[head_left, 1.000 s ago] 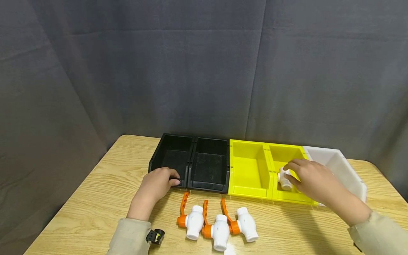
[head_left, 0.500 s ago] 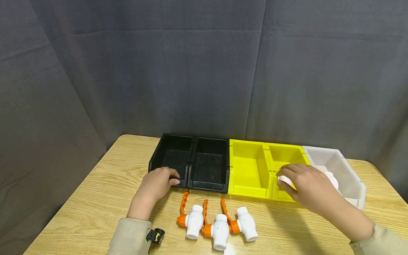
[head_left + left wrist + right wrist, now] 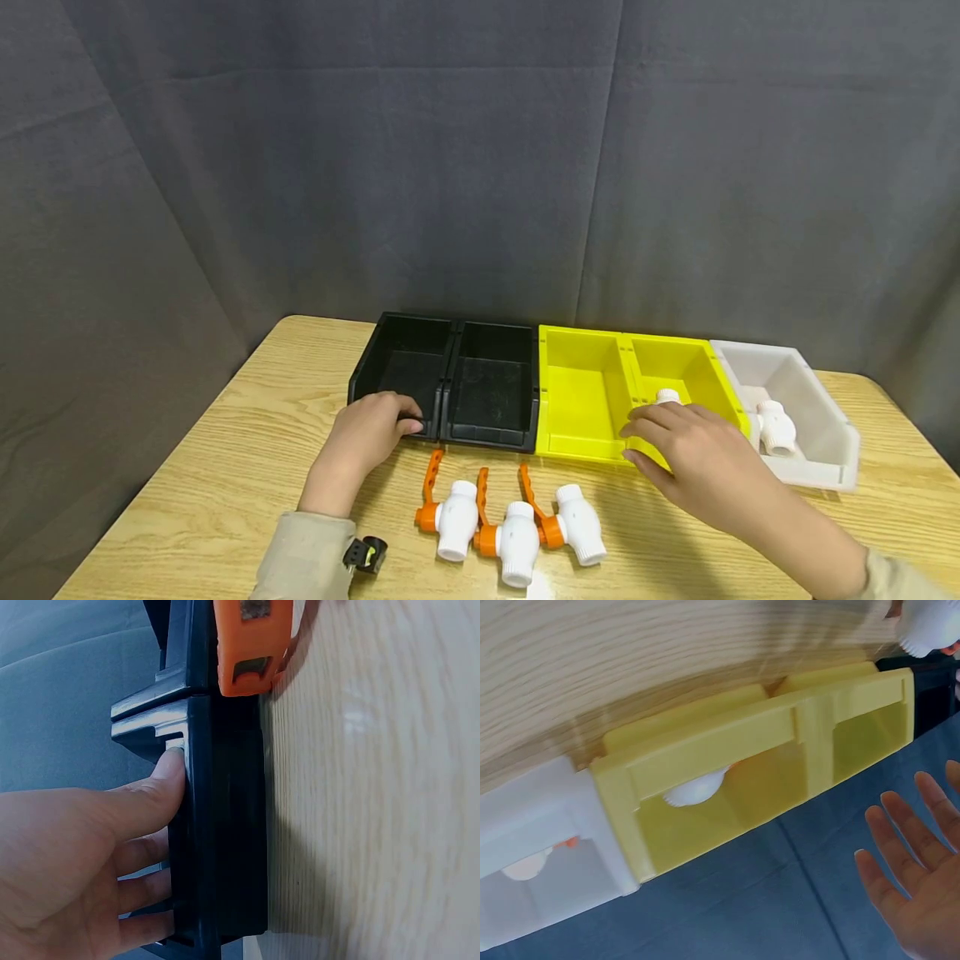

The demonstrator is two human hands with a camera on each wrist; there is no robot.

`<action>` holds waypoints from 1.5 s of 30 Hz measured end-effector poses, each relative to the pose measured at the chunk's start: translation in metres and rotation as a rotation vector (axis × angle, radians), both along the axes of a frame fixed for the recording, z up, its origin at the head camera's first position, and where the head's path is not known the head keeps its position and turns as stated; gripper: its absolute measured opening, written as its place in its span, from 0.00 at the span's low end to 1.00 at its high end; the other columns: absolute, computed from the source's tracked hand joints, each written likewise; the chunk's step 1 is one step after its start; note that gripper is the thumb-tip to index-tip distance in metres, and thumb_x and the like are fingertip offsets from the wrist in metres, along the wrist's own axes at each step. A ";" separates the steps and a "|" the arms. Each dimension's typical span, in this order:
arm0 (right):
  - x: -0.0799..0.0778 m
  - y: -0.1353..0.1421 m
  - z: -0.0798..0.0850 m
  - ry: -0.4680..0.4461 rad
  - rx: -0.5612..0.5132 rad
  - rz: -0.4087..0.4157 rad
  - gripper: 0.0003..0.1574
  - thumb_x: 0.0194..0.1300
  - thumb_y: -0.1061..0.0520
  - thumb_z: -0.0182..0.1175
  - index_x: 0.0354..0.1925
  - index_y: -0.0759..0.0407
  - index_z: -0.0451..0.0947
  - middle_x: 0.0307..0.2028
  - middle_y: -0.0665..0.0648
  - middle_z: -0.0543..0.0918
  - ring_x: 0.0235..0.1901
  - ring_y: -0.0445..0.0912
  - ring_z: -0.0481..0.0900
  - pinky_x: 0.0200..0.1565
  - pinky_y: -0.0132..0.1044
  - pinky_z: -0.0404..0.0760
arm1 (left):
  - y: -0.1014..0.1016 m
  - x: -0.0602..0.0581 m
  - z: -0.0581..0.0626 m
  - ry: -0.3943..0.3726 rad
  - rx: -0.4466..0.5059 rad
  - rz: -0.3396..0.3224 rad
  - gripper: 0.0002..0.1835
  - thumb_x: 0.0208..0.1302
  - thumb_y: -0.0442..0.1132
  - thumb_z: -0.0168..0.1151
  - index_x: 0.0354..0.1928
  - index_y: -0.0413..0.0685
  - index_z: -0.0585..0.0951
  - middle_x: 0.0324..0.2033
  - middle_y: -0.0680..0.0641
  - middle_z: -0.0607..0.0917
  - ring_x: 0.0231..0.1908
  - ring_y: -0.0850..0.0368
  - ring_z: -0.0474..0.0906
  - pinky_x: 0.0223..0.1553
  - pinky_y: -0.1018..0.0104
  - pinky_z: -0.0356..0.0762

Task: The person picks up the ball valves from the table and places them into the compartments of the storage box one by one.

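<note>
My left hand (image 3: 366, 442) grips the front lip of the leftmost black bin (image 3: 199, 825), thumb on its outer edge and fingers over the inner side. My right hand (image 3: 701, 454) hovers above the front of the right yellow bin (image 3: 731, 392), its fingers relaxed and holding nothing. Inside that bin lies a white ball valve (image 3: 697, 789), mostly hidden behind the hand in the head view. Another white valve (image 3: 777, 429) lies in the white bin (image 3: 821, 471). Three white ball valves with orange handles, left (image 3: 457, 521), middle (image 3: 518, 546) and right (image 3: 580, 525), lie on the table.
A second black bin (image 3: 491, 437) and a second yellow bin (image 3: 585, 450) complete the row on the wooden table (image 3: 247, 467). Behind it hangs a grey curtain (image 3: 450, 192). A small black device (image 3: 366, 554) is on the left sleeve.
My right hand has let go of the valve in the right yellow bin and shifted left and slightly nearer. This uncovers the valve in the white bin. My left hand stays put.
</note>
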State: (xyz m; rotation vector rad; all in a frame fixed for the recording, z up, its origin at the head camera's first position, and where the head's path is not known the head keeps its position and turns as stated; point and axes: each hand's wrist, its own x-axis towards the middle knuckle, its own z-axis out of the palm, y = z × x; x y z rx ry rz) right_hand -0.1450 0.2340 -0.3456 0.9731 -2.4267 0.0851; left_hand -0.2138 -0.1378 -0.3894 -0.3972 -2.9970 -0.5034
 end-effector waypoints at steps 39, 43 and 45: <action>0.024 -0.048 -0.034 -0.210 0.054 0.113 0.13 0.61 0.46 0.70 0.43 0.48 0.84 0.50 0.50 0.83 0.48 0.44 0.80 0.49 0.44 0.81 | -0.001 0.000 0.001 0.000 0.003 -0.002 0.07 0.62 0.44 0.68 0.40 0.51 0.88 0.39 0.49 0.87 0.42 0.49 0.83 0.45 0.51 0.81; 0.027 -0.051 -0.038 -0.274 0.060 0.100 0.14 0.65 0.42 0.66 0.45 0.45 0.83 0.53 0.49 0.81 0.51 0.44 0.79 0.52 0.46 0.80 | -0.001 0.000 0.001 0.003 0.002 -0.003 0.08 0.62 0.44 0.68 0.40 0.51 0.88 0.39 0.49 0.87 0.41 0.49 0.83 0.45 0.51 0.81; 0.026 -0.052 -0.041 -0.269 0.055 0.111 0.15 0.64 0.42 0.67 0.46 0.45 0.83 0.54 0.50 0.81 0.52 0.45 0.79 0.54 0.47 0.79 | 0.000 0.000 0.000 0.003 0.002 -0.002 0.08 0.62 0.44 0.68 0.40 0.51 0.88 0.39 0.49 0.87 0.41 0.49 0.83 0.45 0.51 0.81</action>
